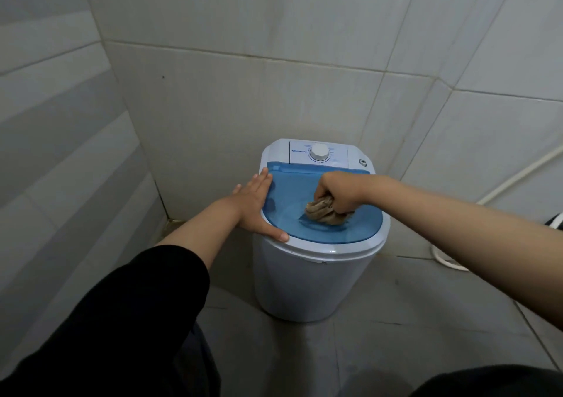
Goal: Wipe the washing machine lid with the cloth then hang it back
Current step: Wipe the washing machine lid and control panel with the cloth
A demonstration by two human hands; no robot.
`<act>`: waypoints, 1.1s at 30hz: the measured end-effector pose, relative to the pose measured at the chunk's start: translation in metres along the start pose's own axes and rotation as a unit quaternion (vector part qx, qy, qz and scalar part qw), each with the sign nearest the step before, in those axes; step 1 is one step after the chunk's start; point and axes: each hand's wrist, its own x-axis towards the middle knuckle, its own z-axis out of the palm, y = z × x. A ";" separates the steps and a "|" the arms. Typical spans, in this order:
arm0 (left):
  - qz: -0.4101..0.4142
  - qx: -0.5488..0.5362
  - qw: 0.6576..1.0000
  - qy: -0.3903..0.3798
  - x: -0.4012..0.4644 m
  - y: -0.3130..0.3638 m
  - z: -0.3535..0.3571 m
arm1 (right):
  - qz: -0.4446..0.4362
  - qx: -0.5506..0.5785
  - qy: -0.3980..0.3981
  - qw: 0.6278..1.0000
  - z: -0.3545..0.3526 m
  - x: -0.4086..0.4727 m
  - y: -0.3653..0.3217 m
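A small white washing machine (313, 287) stands on the floor in a tiled corner. Its translucent blue lid (292, 189) lies flat and closed on top. A crumpled brown cloth (321, 212) is pressed onto the middle of the lid, and my right hand (338, 191) is clenched around it from above. My left hand (254, 207) rests flat on the lid's left rim with fingers spread and the thumb along the front edge, holding nothing.
A white control panel with a round dial (319, 152) sits behind the lid. Tiled walls close in at the left and back. A white hose (515, 177) runs down the right wall and loops on the floor beside the machine.
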 end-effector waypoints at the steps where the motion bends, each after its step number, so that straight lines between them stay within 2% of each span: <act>1: 0.000 0.000 1.000 0.001 0.000 0.000 0.000 | 0.002 -0.025 -0.017 1.000 -0.005 0.000 -0.002; 4: 0.006 -0.005 1.000 0.007 0.000 -0.001 0.000 | 0.016 -0.081 -0.052 0.995 -0.022 0.002 -0.007; 6: 0.009 -0.006 1.000 0.011 0.001 -0.001 0.002 | 0.028 -0.079 -0.037 0.996 -0.035 0.003 -0.004; 8: 0.012 -0.008 1.000 0.013 0.000 -0.002 0.002 | 0.030 -0.008 0.029 0.999 -0.044 0.003 0.007; 11: 0.016 -0.011 1.000 0.010 0.000 -0.002 0.002 | 0.000 0.100 0.152 0.983 -0.035 0.002 0.015; 14: 0.017 -0.013 1.000 0.012 0.002 -0.002 0.003 | -0.055 0.103 0.213 0.970 -0.005 0.000 0.009; 17: 0.015 -0.014 1.000 0.006 0.003 -0.002 0.004 | -0.121 0.057 0.233 0.963 0.027 0.000 0.009; 21: 0.014 -0.015 1.000 0.006 0.003 -0.003 0.004 | -0.134 -0.026 0.234 0.963 0.044 -0.008 0.009; 26: 0.009 -0.011 1.000 0.003 0.001 -0.001 0.003 | -0.093 -0.084 0.191 0.973 0.042 -0.018 0.017; 31: -0.004 -0.004 1.000 -0.006 -0.003 0.002 -0.002 | -0.020 -0.143 0.080 0.986 0.018 -0.038 0.022; 33: -0.011 0.004 1.000 -0.011 -0.006 0.005 -0.004 | 0.015 -0.132 0.035 0.991 0.001 -0.043 0.018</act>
